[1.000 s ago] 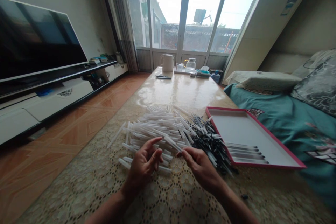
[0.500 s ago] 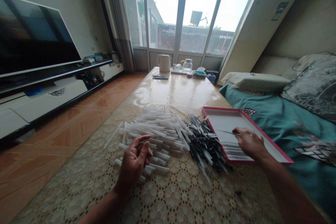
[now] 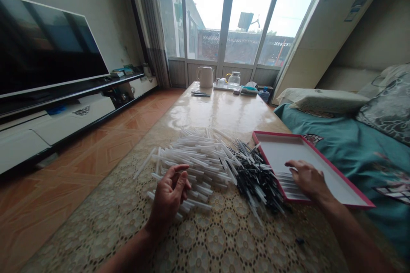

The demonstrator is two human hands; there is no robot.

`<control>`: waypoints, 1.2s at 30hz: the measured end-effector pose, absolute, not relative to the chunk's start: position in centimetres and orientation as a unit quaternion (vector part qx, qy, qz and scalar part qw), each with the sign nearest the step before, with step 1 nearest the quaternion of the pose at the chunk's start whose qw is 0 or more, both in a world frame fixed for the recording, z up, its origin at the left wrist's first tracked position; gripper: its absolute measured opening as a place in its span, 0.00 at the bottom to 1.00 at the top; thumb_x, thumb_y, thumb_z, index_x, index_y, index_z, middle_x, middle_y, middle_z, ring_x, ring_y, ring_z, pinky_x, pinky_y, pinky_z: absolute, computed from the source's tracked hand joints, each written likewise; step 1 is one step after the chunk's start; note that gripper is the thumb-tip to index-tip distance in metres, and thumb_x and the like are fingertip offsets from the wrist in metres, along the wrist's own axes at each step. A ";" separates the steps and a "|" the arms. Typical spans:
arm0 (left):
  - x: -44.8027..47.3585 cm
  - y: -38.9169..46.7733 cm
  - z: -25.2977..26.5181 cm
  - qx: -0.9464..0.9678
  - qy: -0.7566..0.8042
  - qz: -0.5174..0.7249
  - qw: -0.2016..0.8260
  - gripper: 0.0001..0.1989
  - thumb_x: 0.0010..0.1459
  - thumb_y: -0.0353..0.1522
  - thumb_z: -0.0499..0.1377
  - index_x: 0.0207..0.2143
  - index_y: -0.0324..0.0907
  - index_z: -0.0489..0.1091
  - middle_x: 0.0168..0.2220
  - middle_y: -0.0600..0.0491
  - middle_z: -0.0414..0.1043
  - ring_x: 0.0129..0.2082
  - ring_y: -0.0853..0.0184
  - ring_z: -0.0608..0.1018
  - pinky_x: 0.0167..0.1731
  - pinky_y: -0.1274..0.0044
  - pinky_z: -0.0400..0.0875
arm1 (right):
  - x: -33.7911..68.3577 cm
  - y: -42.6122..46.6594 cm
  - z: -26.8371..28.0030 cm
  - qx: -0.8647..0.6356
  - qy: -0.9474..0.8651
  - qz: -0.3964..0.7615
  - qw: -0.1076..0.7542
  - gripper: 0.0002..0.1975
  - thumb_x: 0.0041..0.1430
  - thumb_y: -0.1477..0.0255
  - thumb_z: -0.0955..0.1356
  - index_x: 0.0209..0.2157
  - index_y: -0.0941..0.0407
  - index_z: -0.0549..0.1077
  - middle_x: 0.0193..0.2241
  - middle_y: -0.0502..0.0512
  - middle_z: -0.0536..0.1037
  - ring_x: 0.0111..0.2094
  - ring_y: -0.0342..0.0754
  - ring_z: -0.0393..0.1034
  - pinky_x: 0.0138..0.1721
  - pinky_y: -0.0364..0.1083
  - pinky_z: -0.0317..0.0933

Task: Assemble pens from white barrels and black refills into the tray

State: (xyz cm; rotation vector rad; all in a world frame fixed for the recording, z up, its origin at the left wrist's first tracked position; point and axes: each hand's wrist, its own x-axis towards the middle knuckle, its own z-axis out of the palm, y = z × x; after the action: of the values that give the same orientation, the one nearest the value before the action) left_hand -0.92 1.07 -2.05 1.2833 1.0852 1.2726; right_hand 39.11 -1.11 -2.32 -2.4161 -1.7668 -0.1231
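My left hand (image 3: 171, 192) hovers at the near edge of a heap of whitish translucent tubes (image 3: 192, 149). Its fingers curl loosely, thumb and forefinger apart, and nothing shows in them. To the right of the heap lies a pile of thin black-and-clear sticks that look like pen refills (image 3: 256, 179). My right hand (image 3: 309, 179) is over a shallow white tray with a pink rim (image 3: 339, 177), fingers stretched out and no stick visible in them. Under those fingers, several slim sticks (image 3: 286, 183) lie side by side along the tray's near left part.
The patterned table (image 3: 205, 239) stretches away to a cream kettle (image 3: 205, 77), a glass jug (image 3: 234, 80) and a tissue pack (image 3: 249, 89). A small black piece (image 3: 300, 241) lies near the front right. A teal-covered sofa (image 3: 346, 136) borders the table's right side.
The thin stick held in my right hand half a second ago is no longer there; those fingers are now lower and spread over the row in the tray. My left hand keeps its pose.
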 end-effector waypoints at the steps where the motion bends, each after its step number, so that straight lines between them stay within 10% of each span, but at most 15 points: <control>1: -0.9 1.1 -2.0 0.531 0.450 0.522 0.492 0.17 0.57 0.41 0.59 0.44 0.39 0.67 0.20 0.59 0.68 0.14 0.74 0.66 0.13 0.83 0.59 | 37.8 -1.1 -1.9 -0.786 -0.604 -0.042 0.127 0.13 0.59 0.75 0.62 0.42 0.57 0.76 0.42 0.61 0.77 0.44 0.55 0.72 0.43 0.50 0.61; 5: -1.0 1.0 -1.9 0.535 0.465 0.513 0.484 0.16 0.58 0.40 0.58 0.44 0.39 0.67 0.21 0.59 0.68 0.15 0.74 0.66 0.14 0.83 0.60 | 29.9 -1.4 -0.5 -0.659 -0.689 0.060 0.295 0.09 0.60 0.73 0.62 0.36 0.56 0.74 0.34 0.55 0.76 0.33 0.48 0.73 0.37 0.46 0.64; 23: -1.1 0.9 -2.5 0.586 0.483 0.475 0.444 0.12 0.57 0.38 0.59 0.39 0.39 0.70 0.23 0.57 0.68 0.18 0.72 0.68 0.17 0.81 0.63 | 18.0 -2.5 -2.2 -0.583 -0.743 0.130 0.302 0.05 0.59 0.79 0.63 0.31 0.57 0.69 0.31 0.54 0.71 0.32 0.47 0.67 0.34 0.43 0.60; 30: -0.6 0.8 -2.2 0.533 0.425 0.438 0.585 0.16 0.52 0.40 0.64 0.36 0.36 0.73 0.22 0.54 0.72 0.16 0.72 0.72 0.16 0.80 0.66 | 20.1 -2.5 -0.9 -0.570 -0.627 0.218 0.485 0.07 0.62 0.69 0.64 0.34 0.57 0.70 0.27 0.51 0.72 0.28 0.44 0.67 0.30 0.41 0.59; 36: -0.1 0.7 -2.4 0.423 0.337 0.439 0.718 0.19 0.49 0.38 0.67 0.41 0.37 0.75 0.25 0.52 0.75 0.17 0.74 0.71 0.17 0.82 0.67 | 18.1 -3.0 -0.8 -0.509 -0.685 0.222 0.472 0.06 0.62 0.70 0.65 0.34 0.56 0.71 0.29 0.51 0.73 0.29 0.44 0.67 0.31 0.42 0.61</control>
State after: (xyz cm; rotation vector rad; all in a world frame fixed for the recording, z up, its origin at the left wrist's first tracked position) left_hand -0.09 0.74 -2.40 0.9361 0.7446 0.9715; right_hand 18.11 -3.03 -0.79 -1.2466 -1.6760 0.5432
